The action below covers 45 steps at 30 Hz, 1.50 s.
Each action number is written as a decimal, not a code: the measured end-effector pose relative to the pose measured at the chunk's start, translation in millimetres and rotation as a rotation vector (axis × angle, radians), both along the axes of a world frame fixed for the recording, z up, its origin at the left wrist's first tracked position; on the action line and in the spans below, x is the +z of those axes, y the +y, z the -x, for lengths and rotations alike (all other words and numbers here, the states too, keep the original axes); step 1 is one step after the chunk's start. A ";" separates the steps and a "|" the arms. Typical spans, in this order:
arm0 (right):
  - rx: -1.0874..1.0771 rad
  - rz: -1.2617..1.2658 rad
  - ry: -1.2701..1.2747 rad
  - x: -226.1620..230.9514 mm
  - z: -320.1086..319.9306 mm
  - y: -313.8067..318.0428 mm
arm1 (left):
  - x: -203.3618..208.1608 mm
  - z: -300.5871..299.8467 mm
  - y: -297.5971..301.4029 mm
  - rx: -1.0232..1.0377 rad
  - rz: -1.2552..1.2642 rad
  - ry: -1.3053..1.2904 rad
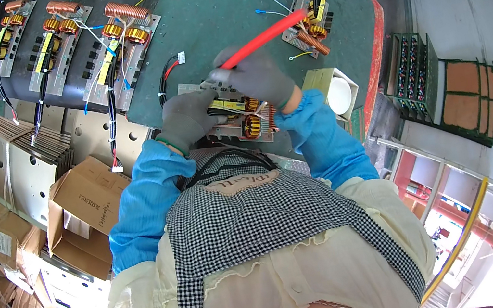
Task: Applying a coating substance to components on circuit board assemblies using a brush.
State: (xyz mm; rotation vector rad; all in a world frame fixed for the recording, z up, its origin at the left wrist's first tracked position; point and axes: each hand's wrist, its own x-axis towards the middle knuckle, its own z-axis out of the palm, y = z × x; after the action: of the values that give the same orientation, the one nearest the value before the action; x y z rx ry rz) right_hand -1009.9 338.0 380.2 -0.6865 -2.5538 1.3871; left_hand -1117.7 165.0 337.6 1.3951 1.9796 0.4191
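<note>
My right hand (256,79), in a grey glove, is closed around a tool with a long, curved red handle (266,38). The tool's working end is hidden by the fingers. Below it lies a circuit board (242,129) with yellow-wrapped parts and copper-wound coils, close to my body. My left hand (186,120), also gloved, bends over the board's left side with its fingers closed; what they grip is hidden. A black and red wire bundle (164,81) with a white plug comes out beside that hand and rests on the green table.
Similar boards (122,54) with coils and hanging wires line the left. Another board (310,20) lies at the far right of the green table (213,1). A small box with a white roll (339,95) stands by my right forearm. Cardboard boxes (88,208) and stacked metal plates (20,161) are at left.
</note>
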 end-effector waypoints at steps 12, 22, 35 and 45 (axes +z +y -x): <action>0.043 -0.126 0.009 -1.2 9.3 -8.4 | -2.2 1.8 0.4 0.009 -0.007 -0.042; 0.061 -0.211 -0.008 -2.8 7.6 -0.1 | 0.4 3.2 2.2 -0.020 -0.001 -0.015; -0.133 -0.183 0.174 -1.8 -13.6 15.2 | -9.6 -0.4 1.8 0.039 -0.194 -0.046; -0.974 -0.283 0.481 107.6 -207.7 21.8 | -2.7 -2.2 28.2 0.313 -0.265 -0.249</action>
State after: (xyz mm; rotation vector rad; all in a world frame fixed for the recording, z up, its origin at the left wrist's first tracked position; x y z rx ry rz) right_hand -802.2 359.7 487.7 -1.1385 -1.5942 0.7099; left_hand -1115.6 193.2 334.9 1.1180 1.9867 0.9797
